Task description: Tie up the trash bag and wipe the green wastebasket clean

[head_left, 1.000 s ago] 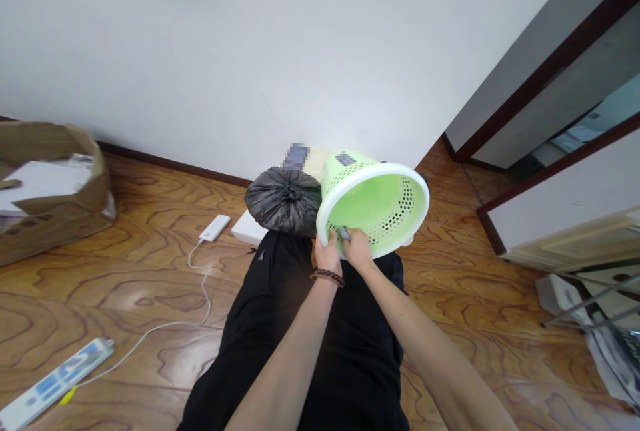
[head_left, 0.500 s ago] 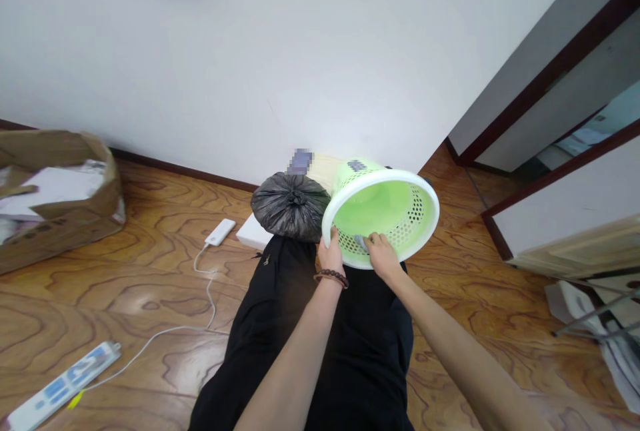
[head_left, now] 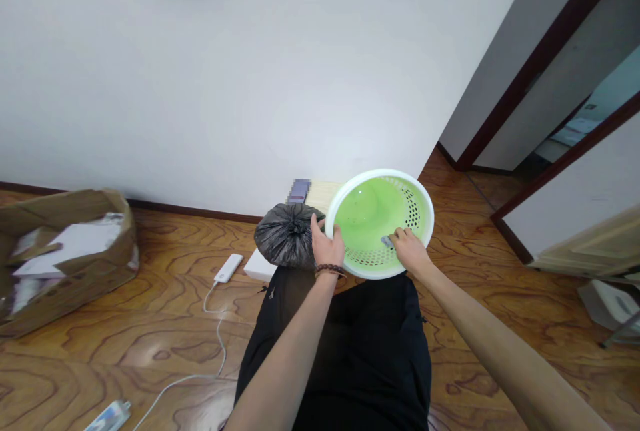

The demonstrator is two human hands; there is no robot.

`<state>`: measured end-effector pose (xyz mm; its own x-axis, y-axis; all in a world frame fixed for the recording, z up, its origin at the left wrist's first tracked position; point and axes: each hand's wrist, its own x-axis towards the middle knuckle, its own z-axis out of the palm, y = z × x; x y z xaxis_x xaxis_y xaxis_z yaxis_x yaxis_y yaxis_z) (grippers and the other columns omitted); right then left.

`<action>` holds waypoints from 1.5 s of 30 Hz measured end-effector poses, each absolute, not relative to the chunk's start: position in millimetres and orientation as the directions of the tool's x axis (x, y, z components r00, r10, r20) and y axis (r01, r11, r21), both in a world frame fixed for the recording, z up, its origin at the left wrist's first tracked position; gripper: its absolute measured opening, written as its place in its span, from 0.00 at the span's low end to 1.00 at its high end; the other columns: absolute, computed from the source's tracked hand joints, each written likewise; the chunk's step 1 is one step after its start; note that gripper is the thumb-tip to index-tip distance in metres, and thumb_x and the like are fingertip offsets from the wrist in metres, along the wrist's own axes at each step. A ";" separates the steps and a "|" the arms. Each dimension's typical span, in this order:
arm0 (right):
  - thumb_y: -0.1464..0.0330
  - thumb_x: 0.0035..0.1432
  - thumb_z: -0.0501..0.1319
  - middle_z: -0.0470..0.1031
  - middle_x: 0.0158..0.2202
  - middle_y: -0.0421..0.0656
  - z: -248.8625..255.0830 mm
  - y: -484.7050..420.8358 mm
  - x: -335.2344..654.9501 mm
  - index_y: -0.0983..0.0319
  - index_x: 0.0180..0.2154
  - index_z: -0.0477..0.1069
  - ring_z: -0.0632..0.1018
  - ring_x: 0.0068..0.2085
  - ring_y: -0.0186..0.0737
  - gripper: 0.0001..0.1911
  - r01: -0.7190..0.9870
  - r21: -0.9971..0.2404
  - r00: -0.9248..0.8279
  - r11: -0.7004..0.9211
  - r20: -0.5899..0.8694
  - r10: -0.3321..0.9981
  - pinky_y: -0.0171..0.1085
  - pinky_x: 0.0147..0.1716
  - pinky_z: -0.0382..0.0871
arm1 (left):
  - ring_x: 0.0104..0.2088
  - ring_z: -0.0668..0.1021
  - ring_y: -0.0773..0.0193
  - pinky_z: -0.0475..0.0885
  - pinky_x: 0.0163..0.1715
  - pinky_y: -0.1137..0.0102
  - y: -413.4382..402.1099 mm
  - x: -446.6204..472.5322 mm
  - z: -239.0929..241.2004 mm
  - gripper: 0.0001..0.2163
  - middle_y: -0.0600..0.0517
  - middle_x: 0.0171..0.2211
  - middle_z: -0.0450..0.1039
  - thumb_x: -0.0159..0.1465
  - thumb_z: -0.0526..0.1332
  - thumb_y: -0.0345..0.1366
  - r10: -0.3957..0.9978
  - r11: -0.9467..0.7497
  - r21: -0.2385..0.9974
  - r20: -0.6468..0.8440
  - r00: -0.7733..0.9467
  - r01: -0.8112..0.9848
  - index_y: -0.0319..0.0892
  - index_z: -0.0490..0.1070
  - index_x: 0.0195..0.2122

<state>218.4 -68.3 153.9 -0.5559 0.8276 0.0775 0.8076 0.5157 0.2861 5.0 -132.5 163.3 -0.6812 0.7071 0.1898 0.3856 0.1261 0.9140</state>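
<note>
A green plastic waste basket with a white rim and perforated sides is tilted so that its mouth faces me. My left hand, wearing a beaded bracelet, holds the left rim, thumb inside and fingers outside. Inside the mouth, near the lower right wall, my right hand is closed around a small grey piece; it looks like a folded cloth or paper, but its kind is unclear. Just left of the left hand sits a tied black garbage bag, close to the fingers.
An open cardboard box with papers stands by the wall at left. A white charger-like block with a cable and a power strip lie on the floor. A white box is partly under the bag. A doorway opens at right.
The basket has turned its mouth more upward. My right hand has moved right along its inside with the grey piece. Fingers of my left hand now show outside the rim.
</note>
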 end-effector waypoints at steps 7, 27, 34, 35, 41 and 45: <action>0.76 0.59 0.48 0.66 0.39 0.50 172.1 -51.6 237.9 0.64 0.41 0.70 0.65 0.43 0.45 0.14 0.755 0.364 -0.620 0.546 0.125 0.774 0.38 0.42 0.57 | 0.47 0.70 0.54 0.69 0.39 0.62 -78.9 -18.2 246.5 0.42 0.46 0.59 0.54 0.54 0.54 0.31 0.881 0.059 0.355 0.421 -0.216 0.933 0.49 0.26 0.64; 0.75 0.60 0.45 0.66 0.40 0.51 185.8 -13.6 228.2 0.65 0.42 0.70 0.62 0.44 0.46 0.17 0.762 0.269 -0.635 0.589 0.131 0.761 0.39 0.42 0.54 | 0.40 0.73 0.55 0.65 0.39 0.60 13.6 -26.3 282.1 0.25 0.43 0.49 0.61 0.66 0.38 0.39 0.962 -0.104 0.010 0.257 0.098 0.995 0.55 0.31 0.64; 0.75 0.60 0.45 0.66 0.39 0.51 193.2 29.4 204.2 0.65 0.41 0.71 0.62 0.43 0.46 0.16 0.759 0.240 -0.643 0.605 0.131 0.755 0.39 0.42 0.53 | 0.46 0.69 0.55 0.64 0.41 0.60 54.3 -36.8 297.9 0.28 0.43 0.55 0.52 0.64 0.43 0.33 0.957 -0.143 -0.040 0.248 0.148 0.989 0.56 0.31 0.63; 0.75 0.60 0.46 0.66 0.39 0.50 196.0 36.5 202.1 0.65 0.41 0.71 0.62 0.43 0.45 0.16 0.760 0.243 -0.642 0.603 0.136 0.754 0.39 0.42 0.53 | 0.47 0.68 0.54 0.64 0.41 0.60 62.0 -37.6 301.7 0.29 0.44 0.56 0.51 0.64 0.44 0.32 0.953 -0.164 -0.065 0.248 0.175 0.984 0.57 0.31 0.63; 0.76 0.58 0.48 0.66 0.40 0.51 201.4 75.9 197.0 0.65 0.43 0.70 0.63 0.44 0.45 0.15 0.803 0.215 -0.590 0.556 0.156 0.792 0.39 0.43 0.53 | 0.45 0.70 0.55 0.65 0.40 0.62 115.4 -39.2 312.5 0.28 0.45 0.53 0.55 0.64 0.44 0.36 0.926 -0.241 -0.098 0.273 0.259 0.966 0.54 0.33 0.64; 0.74 0.58 0.49 0.67 0.40 0.50 197.8 91.3 188.5 0.64 0.44 0.69 0.64 0.43 0.45 0.15 0.806 0.200 -0.589 0.557 0.168 0.791 0.40 0.43 0.53 | 0.38 0.74 0.59 0.66 0.37 0.65 140.9 -45.7 309.4 0.24 0.46 0.47 0.62 0.66 0.39 0.42 0.923 -0.252 -0.040 0.292 0.253 0.967 0.54 0.39 0.64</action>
<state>188.5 91.3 197.8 -0.5886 0.7908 0.1681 0.8059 0.5574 0.1995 -45.7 140.9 309.4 0.2526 0.9225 0.2918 0.9669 -0.2522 -0.0396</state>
